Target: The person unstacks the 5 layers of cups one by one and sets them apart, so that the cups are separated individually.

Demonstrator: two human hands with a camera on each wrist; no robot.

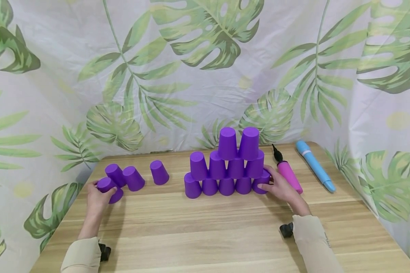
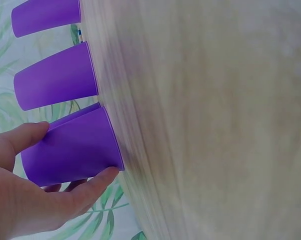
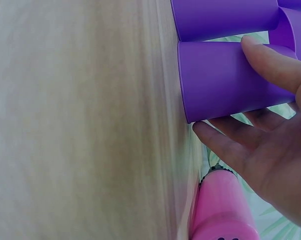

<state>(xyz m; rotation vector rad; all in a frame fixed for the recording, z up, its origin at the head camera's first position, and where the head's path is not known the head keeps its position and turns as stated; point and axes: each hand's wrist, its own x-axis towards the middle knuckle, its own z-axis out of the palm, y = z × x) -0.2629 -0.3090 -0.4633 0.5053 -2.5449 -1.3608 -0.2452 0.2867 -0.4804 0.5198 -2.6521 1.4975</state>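
Upside-down purple cups stand in a stepped stack (image 1: 226,186): several in the bottom row, several above, and two cups on top. My right hand (image 1: 280,186) holds the rightmost bottom cup (image 3: 218,80), thumb on its near side and fingers round the outer side. On the left, my left hand (image 1: 97,201) grips another upside-down purple cup (image 2: 78,145) between thumb and fingers, its rim down at the tabletop. Close behind that cup are two more purple cups, one at the back (image 1: 114,175) and one to the right (image 1: 134,178). A further cup (image 1: 159,173) stands apart, nearer the stack.
Right of the stack lies a pink hand pump (image 1: 289,176) with a black nozzle. Farther right is a long light-blue pump-like tube (image 1: 316,167). The wooden table (image 1: 198,235) backs onto a leaf-patterned curtain (image 1: 205,87).
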